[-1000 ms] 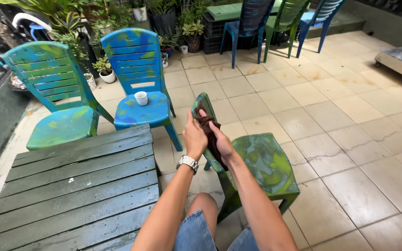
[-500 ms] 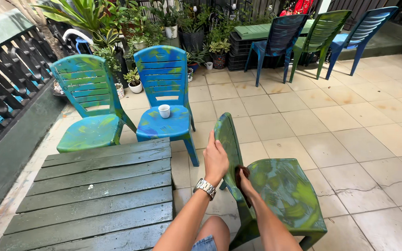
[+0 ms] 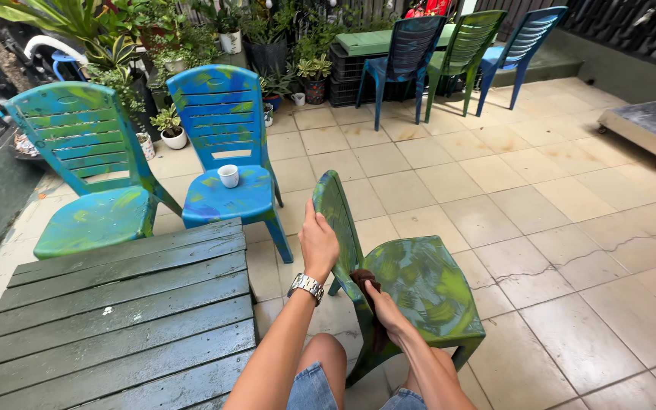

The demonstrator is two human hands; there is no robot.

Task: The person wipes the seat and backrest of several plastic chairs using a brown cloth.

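Green plastic chair [image 3: 419, 285] stood directly under both hands | left hand [image 3: 318, 241] gripped the backrest top | right hand [image 3: 383, 311] closed on a dark cloth [image 3: 364, 282], pressed against the backrest base

Left hand [image 3: 318, 244] grips green chair [image 3: 419, 292] back — right hand [image 3: 383, 310] presses brown cloth [image 3: 364, 282].

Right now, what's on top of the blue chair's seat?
A small white cup stands alone on the blue chair. Whether anything is inside the cup cannot be seen from here.
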